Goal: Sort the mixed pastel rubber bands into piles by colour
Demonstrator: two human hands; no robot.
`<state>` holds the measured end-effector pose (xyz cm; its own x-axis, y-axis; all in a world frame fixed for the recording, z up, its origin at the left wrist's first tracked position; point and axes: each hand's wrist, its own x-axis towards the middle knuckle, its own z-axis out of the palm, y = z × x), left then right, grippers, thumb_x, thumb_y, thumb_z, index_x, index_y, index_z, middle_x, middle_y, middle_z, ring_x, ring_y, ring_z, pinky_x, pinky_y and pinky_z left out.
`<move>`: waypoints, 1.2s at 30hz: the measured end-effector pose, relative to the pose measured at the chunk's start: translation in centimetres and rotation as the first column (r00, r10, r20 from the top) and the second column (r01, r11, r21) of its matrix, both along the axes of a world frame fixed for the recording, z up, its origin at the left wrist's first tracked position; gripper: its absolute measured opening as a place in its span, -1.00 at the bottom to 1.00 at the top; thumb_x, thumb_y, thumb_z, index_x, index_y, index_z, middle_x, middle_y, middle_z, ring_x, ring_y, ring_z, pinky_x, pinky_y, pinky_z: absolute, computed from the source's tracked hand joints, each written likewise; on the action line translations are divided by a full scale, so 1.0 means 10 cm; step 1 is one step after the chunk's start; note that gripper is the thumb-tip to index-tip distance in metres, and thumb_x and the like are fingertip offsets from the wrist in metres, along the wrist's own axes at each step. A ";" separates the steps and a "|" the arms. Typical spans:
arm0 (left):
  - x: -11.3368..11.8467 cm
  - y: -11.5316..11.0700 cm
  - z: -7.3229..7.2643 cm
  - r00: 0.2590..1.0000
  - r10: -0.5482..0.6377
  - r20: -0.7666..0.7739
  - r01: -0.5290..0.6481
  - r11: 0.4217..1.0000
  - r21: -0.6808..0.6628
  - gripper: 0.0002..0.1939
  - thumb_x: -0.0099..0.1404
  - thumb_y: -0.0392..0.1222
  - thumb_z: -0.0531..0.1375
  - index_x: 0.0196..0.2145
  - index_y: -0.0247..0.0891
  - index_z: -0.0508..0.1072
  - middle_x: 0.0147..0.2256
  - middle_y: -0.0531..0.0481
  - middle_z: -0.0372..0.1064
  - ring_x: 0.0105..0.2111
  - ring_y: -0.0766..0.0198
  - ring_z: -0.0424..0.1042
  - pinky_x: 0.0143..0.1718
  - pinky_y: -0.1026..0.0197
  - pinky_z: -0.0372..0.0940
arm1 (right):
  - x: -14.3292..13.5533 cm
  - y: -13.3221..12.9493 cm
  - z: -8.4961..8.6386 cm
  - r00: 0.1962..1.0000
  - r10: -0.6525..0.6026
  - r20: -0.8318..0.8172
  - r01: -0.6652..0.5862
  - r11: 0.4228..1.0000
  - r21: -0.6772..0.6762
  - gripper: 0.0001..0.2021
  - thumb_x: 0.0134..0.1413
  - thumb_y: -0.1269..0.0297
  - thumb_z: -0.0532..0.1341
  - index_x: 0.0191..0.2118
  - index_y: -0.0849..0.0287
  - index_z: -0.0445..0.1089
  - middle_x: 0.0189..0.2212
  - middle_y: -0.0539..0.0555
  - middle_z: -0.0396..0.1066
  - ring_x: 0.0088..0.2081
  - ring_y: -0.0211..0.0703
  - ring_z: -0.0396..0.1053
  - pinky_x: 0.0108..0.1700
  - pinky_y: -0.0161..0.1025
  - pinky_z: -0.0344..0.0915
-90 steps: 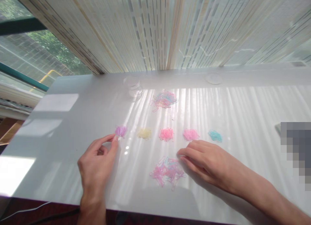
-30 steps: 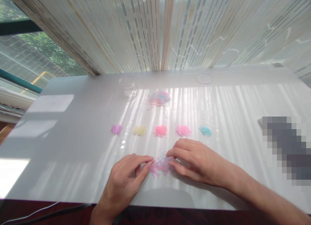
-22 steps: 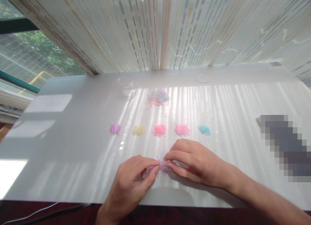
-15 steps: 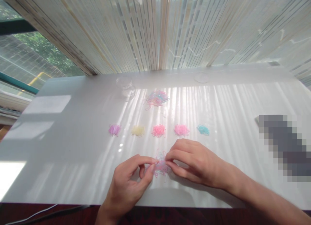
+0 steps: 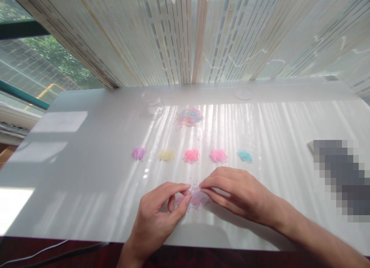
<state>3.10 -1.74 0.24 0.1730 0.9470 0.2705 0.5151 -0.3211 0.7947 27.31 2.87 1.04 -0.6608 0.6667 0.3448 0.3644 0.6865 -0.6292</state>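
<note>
Close to the table's near edge lies a loose heap of mixed pastel rubber bands [image 5: 196,201], partly covered by my fingers. My left hand [image 5: 164,208] is over its left side, fingertips and thumb closed in a pinch. From the right, my right hand [image 5: 235,191] pinches with thumb and forefinger just above the heap. A thin pinkish rubber band seems to span the short gap between the two pinches; its outline is faint. Beyond my hands, small sorted piles form a row: purple [image 5: 139,154], yellow [image 5: 166,155], coral [image 5: 191,155], pink [image 5: 219,155] and turquoise [image 5: 245,155].
A larger mixed pile of bands [image 5: 189,117] lies farther back, with a clear jar [image 5: 154,106] on its side to its left. A clear round lid [image 5: 243,93] is near the striped curtain [image 5: 173,40]. At right, a dark pixelated object [image 5: 343,175] rests on the white table [image 5: 95,175].
My fingertips have risen slightly off the heap, still close together, and more of the heap shows beneath them. The whole view has shifted a little; the sorted piles look unchanged.
</note>
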 end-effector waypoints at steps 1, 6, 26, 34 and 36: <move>0.02 0.01 0.00 1.000 -0.012 0.000 0.012 1.000 0.011 -0.80 0.34 -0.36 0.33 -0.12 -0.11 0.60 -0.37 0.14 0.56 -0.56 0.44 0.33 -0.47 0.40 0.36 | 0.00 0.00 0.00 1.000 -0.013 -0.001 0.013 1.000 0.003 -0.82 0.50 0.32 0.11 -0.07 0.17 0.47 -0.31 0.06 0.59 -0.32 -0.20 0.51 -0.24 -0.29 0.41; 0.08 0.05 0.02 1.000 -0.027 -0.002 0.027 0.998 0.065 -0.86 0.37 -0.35 0.32 -0.16 -0.15 0.61 -0.34 0.10 0.58 -0.53 0.43 0.33 -0.44 0.39 0.36 | -0.02 -0.03 0.00 1.000 -0.027 -0.012 0.027 1.000 -0.001 -0.81 0.51 0.29 0.12 -0.07 0.17 0.48 -0.32 0.04 0.60 -0.34 -0.22 0.51 -0.27 -0.31 0.40; 0.24 0.35 -0.02 0.917 0.314 -0.245 -0.280 0.946 0.165 -0.93 0.35 -0.26 0.31 -0.29 -0.19 0.63 -0.43 0.14 0.52 -0.60 0.42 0.16 -0.47 0.30 0.21 | 0.00 0.06 -0.03 0.982 -0.093 0.161 0.067 0.985 0.159 -0.68 0.50 0.37 0.02 -0.26 0.23 0.47 -0.49 0.03 0.43 -0.46 -0.18 0.33 -0.36 -0.24 0.23; 0.34 0.42 -0.08 0.859 0.384 -0.338 -0.384 0.921 0.070 -0.91 0.32 -0.19 0.33 -0.27 -0.12 0.68 -0.43 0.12 0.55 -0.56 0.36 0.33 -0.42 0.25 0.22 | 0.03 0.06 0.01 0.980 -0.080 0.181 0.047 0.983 0.179 -0.65 0.49 0.40 0.01 -0.28 0.24 0.49 -0.49 0.03 0.42 -0.47 -0.16 0.29 -0.37 -0.22 0.22; 0.34 0.42 -0.08 0.861 0.384 -0.333 -0.399 0.917 0.026 -0.90 0.32 -0.16 0.33 -0.27 -0.11 0.69 -0.42 0.11 0.55 -0.55 0.35 0.34 -0.41 0.24 0.23 | 0.03 0.06 0.02 0.979 -0.082 0.185 0.048 0.983 0.180 -0.65 0.49 0.40 0.00 -0.28 0.24 0.50 -0.50 0.03 0.41 -0.46 -0.16 0.29 -0.37 -0.21 0.22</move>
<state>6.55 2.45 -0.58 -0.1438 0.9644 0.2219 0.8222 -0.0084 0.5691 27.61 3.43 1.23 -0.6827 0.6518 0.3304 0.5138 0.7497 -0.4171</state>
